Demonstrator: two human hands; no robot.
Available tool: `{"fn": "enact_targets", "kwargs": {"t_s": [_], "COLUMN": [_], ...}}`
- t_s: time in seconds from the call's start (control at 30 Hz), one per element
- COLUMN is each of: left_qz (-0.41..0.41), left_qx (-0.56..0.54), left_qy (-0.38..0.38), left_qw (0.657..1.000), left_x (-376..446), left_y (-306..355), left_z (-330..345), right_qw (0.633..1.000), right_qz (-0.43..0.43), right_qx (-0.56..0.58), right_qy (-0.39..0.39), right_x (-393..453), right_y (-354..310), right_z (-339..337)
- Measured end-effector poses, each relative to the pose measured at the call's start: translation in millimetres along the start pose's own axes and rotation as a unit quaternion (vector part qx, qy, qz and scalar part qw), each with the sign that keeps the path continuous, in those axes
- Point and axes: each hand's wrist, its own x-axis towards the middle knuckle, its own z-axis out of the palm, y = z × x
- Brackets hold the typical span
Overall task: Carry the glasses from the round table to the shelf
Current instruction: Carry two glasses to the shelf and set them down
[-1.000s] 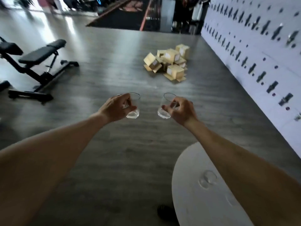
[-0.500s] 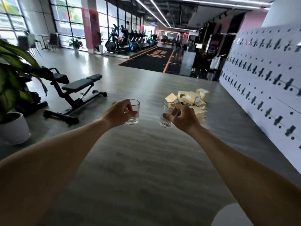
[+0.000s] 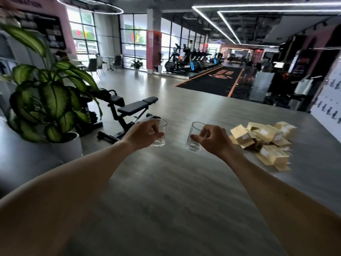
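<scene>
Both my arms reach out in front of me over a grey wood floor. My left hand grips a clear empty glass, held upright by its side. My right hand holds a second clear glass, tilted slightly to the left, with fingers on its right side. The two glasses are apart, about a hand's width between them. Neither the round table nor a shelf shows in this view.
A large potted plant in a white pot stands at the left. Behind it sits a black weight bench. A heap of tan cardboard boxes lies on the floor at the right. Treadmills and a black track are far ahead.
The view has lifted and swung left: the round table dropped out of sight, the plant and bench came closer, and the boxes shifted right. Both hands still hold their glasses.
</scene>
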Motion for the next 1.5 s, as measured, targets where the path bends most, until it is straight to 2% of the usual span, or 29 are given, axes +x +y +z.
{"fn": "enact_targets", "kwargs": {"t_s": [0.37,0.57,0.77,0.97,1.13,1.5], "left_qz": [-0.109,-0.163,-0.168,-0.186,-0.214,-0.292], "left_qx": [-0.009,0.005,0.064,0.09,0.096,0.121], "left_qy": [0.094,0.124,0.161,0.16,0.185,0.251], "left_qw": [0.99,0.979,0.97,0.965,0.954,0.915], "left_x": [132.5,169.1,206.3,239.3,268.1,344.7], "left_y": [-123.8,-207.9,-303.6,-381.2,-447.4,-589.0], "left_z": [-37.9,-89.9,-152.2,-212.6,-259.4,-329.5], "right_qw": [0.993,0.983,0.971,0.961,0.951,0.9], "right_qz": [-0.078,-0.134,-0.172,-0.191,-0.224,-0.34], "right_qx": [0.042,0.067,0.093,0.146,0.148,0.176], "right_qy": [-0.077,-0.109,-0.137,-0.139,-0.153,-0.208], "right_x": [210.7,288.6,356.4,418.5,473.0,614.6], "right_y": [-33.7,-94.7,-170.6,-236.3,-292.5,-399.4], "right_z": [113.3,205.5,302.9,378.2,446.1,596.8]}}
